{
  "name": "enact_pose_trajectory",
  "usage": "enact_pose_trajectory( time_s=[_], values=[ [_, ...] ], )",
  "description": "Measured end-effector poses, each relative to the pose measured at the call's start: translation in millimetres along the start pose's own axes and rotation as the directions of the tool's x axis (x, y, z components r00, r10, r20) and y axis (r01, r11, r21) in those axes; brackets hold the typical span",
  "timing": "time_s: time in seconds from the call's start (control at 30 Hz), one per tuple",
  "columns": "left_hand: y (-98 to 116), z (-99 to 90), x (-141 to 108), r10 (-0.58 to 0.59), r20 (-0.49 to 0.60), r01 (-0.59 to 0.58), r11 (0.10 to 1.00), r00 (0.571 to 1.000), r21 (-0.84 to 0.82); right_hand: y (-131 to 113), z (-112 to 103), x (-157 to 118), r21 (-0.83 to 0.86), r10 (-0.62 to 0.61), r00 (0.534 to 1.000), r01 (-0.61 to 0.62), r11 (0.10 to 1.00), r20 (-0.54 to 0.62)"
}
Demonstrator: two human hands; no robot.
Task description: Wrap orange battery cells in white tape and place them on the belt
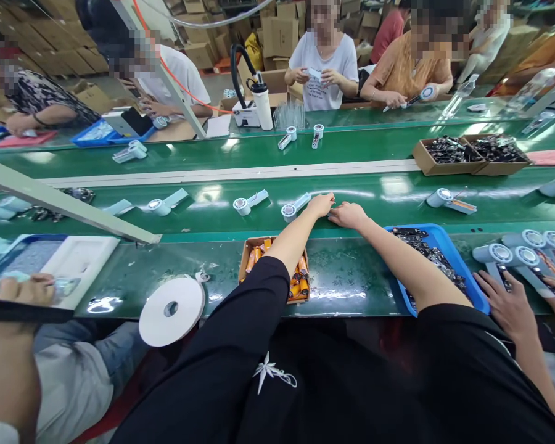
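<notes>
My left hand [321, 205] is over the green conveyor belt with its fingers curled together. Beside it, my right hand [348, 214] has its fingertips pinched close to the left ones. Whatever lies between the fingers is too small and covered to make out. Just left of my hands a light blue handheld fan [288, 213] lies on the belt, its handle pointing toward my left hand; I cannot tell whether they touch. Another light blue fan [242, 206] lies further left. Below my left forearm stands a cardboard box [243, 254] of orange battery cells [296, 288].
A blue tray [478, 301] of black parts stands right of my right arm, close to a co-worker's hand [509, 305]. A white tape roll [160, 311] overhangs the bench edge. A slanted metal post [74, 206] crosses the left side. Cardboard boxes [428, 161] of black parts stand beyond the belt.
</notes>
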State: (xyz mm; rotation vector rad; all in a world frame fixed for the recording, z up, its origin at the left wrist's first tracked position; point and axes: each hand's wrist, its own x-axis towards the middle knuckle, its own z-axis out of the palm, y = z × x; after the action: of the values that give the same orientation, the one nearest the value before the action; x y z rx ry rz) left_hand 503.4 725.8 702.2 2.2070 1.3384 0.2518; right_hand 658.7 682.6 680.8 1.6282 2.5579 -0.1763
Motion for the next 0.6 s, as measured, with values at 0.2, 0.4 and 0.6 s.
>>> enact_pose_trajectory(
  time_s=[0.2, 0.4, 0.6],
  values=[
    [-5, -24.5, -113, 0.169, -0.180, -0.214, 0.939, 0.969, -0.270, 6, -11, -4, 0.000, -0.043, 0.999, 0.043, 0.999, -0.025],
    [-110, -39.3, -382, -0.093, -0.538, -0.010, 0.983, 0.837, -0.186, 25, 2, -31, 0.032, -0.013, 0.971, 0.021, 0.999, -0.237],
    [-185, -16.8, -520, -0.529, -0.557, 0.605, 0.794, 0.641, -0.058, -36, -16, -77, 0.202, 0.102, 0.798, 0.025, 0.979, -0.595]
  ],
)
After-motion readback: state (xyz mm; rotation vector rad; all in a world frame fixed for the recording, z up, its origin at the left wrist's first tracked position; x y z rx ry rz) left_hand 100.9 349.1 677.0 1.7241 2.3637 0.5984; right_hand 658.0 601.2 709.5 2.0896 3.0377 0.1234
